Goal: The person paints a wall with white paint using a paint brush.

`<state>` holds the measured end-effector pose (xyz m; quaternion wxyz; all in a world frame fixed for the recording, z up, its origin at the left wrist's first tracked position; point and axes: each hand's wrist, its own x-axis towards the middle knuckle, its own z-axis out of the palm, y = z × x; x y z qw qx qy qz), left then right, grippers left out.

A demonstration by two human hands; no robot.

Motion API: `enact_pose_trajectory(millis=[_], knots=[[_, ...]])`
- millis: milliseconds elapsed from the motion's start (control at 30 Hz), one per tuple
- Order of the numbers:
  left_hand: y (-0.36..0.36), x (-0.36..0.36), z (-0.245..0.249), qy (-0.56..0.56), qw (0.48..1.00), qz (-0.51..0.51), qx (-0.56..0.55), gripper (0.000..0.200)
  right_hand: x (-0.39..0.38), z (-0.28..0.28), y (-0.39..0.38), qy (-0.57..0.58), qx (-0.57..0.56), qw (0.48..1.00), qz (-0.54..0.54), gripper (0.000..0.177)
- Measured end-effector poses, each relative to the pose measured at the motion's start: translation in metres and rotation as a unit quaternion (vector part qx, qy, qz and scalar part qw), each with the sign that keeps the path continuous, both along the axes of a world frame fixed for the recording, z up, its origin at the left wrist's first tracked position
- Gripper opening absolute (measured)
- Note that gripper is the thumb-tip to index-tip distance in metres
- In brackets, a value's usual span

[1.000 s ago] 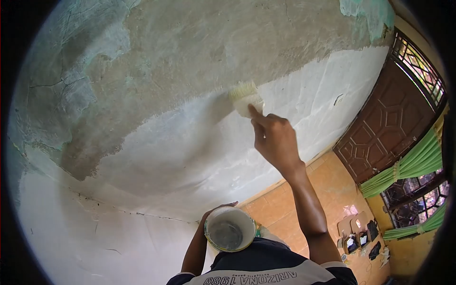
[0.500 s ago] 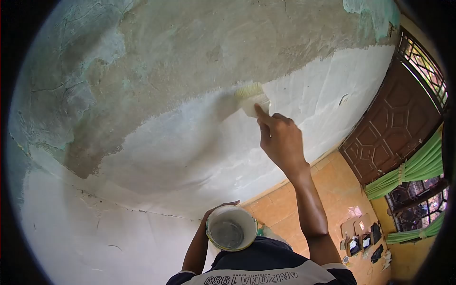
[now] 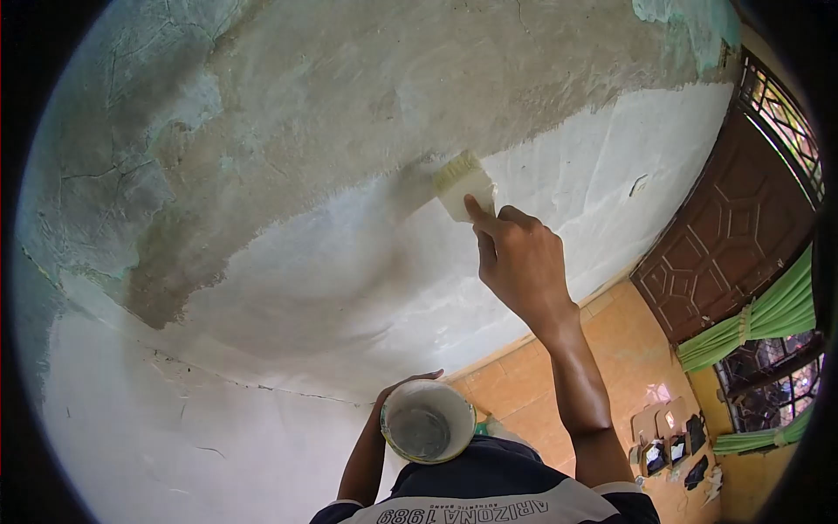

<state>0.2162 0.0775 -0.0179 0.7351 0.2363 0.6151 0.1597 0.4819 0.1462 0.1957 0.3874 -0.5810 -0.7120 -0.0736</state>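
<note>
My right hand (image 3: pixel 526 262) is closed round the handle of a wide paintbrush (image 3: pixel 463 188), thumb along its flat side. The pale yellow bristles are right at the wall (image 3: pixel 349 236), where a white coat meets the bare grey plaster. Low in front of my body, my left hand (image 3: pixel 403 386) wraps the far left side of a white bucket (image 3: pixel 448 403), its fingers partly hidden behind it. Greyish-white paint shows at the bottom of the bucket.
Green-tinted old paint (image 3: pixel 690 31) peels at the upper right. To the right are a brown panelled door (image 3: pixel 724 227), a green curtain (image 3: pixel 751 314) and a grilled window (image 3: pixel 772 375). Chairs with dark items (image 3: pixel 668 437) stand on the orange tiled floor (image 3: pixel 524 384).
The brush and my right hand have shifted slightly down against the wall. The view has turned a little; the bucket stays in my left hand.
</note>
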Motion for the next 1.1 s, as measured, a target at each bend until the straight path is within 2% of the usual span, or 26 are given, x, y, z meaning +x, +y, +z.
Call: enact_pose_trajectory(millis=[33,67,133,200,300,400,467,500,533,633,667,733,767,833,867,933,1000,1100], knots=[[0.004,0.003,0.0,0.035,0.997,0.016,-0.065,0.037,0.003,0.002,-0.003,0.002,0.006,1.0,0.011,0.04],[0.001,0.002,-0.004,0.034,0.997,0.016,-0.066,0.037,0.006,0.005,-0.008,0.001,0.006,1.0,0.012,0.04],[-0.007,-0.003,-0.006,-0.007,0.999,-0.001,0.033,0.035,0.008,0.014,-0.017,0.06,-0.005,0.998,0.001,0.04],[-0.011,-0.002,0.001,-0.022,0.999,-0.004,0.048,0.034,0.004,0.017,-0.014,0.066,-0.003,0.997,-0.029,0.039],[-0.012,0.0,0.001,-0.027,0.998,-0.005,0.052,0.034,-0.009,-0.002,0.004,0.051,0.066,0.996,-0.042,0.044],[-0.007,-0.001,-0.001,-0.028,0.998,-0.009,0.051,0.032,-0.027,-0.009,0.005,0.024,0.014,0.999,-0.04,0.047],[0.0,-0.004,-0.012,-0.038,0.998,-0.013,0.057,0.031,-0.017,-0.009,-0.001,0.023,0.022,0.999,-0.023,0.046],[0.011,-0.007,-0.029,-0.027,0.999,0.006,-0.017,0.03,-0.01,-0.008,-0.006,0.023,0.029,0.999,-0.006,0.044],[0.017,-0.005,-0.023,-0.016,0.995,0.025,-0.091,0.03,-0.005,-0.005,-0.011,0.032,0.024,0.999,-0.008,0.043],[0.006,-0.002,-0.001,-0.023,0.999,0.026,-0.024,0.028,-0.003,0.01,-0.016,0.071,0.002,0.995,-0.067,0.043],[0.01,-0.006,-0.015,-0.024,0.999,0.025,-0.026,0.028,-0.005,0.008,-0.012,0.069,0.001,0.995,-0.067,0.043],[0.024,-0.018,-0.052,-0.034,0.992,-0.01,-0.122,0.027,-0.015,-0.005,0.0,0.059,0.062,0.996,-0.036,0.043],[0.018,-0.015,-0.034,-0.034,0.992,-0.011,-0.121,0.027,-0.024,-0.012,0.003,0.045,0.071,0.996,-0.03,0.043],[0.003,-0.009,0.0,-0.056,0.998,0.021,0.024,0.028,-0.03,-0.014,-0.003,0.049,0.022,0.999,-0.007,0.044],[0.007,-0.012,-0.006,-0.056,0.998,0.021,0.024,0.028,-0.028,-0.013,-0.006,0.055,0.014,0.998,0.007,0.044],[0.014,-0.016,-0.015,-0.043,0.997,0.026,-0.057,0.026,-0.016,-0.008,-0.012,0.073,0.031,0.997,0.006,0.041],[0.014,-0.017,-0.01,-0.029,0.998,0.017,-0.049,0.026,-0.01,0.005,-0.016,0.103,0.055,0.993,-0.033,0.04],[0.006,-0.021,-0.004,-0.03,0.999,0.005,-0.01,0.026,-0.011,0.019,-0.016,0.135,0.029,0.989,-0.054,0.04]])
